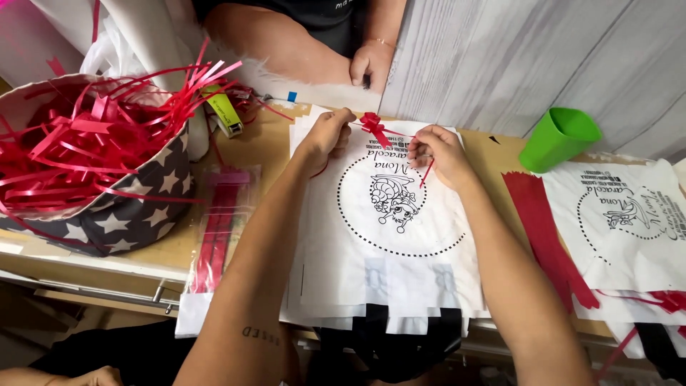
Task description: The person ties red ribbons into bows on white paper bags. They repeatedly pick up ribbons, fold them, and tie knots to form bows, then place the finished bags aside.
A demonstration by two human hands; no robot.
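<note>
Both forearms run up from the bottom edge to mid-frame. Left hand (325, 136) pinches one end of a thin red ribbon (374, 127), fingers closed tight on it; right hand (437, 151) pinches the other end, fingers curled narrow, a ribbon tail hanging below it. Ribbon forms a small bow between the hands, upper centre, sitting at the top edge of a white printed paper bag (396, 243) on a stack. Star-patterned basket (136, 207) of red ribbon strips at upper left. Green cup (559, 137) at upper right. Yellow-green stapler (224, 111) beside the basket. Another person's hand (370, 66) rests at top centre.
</note>
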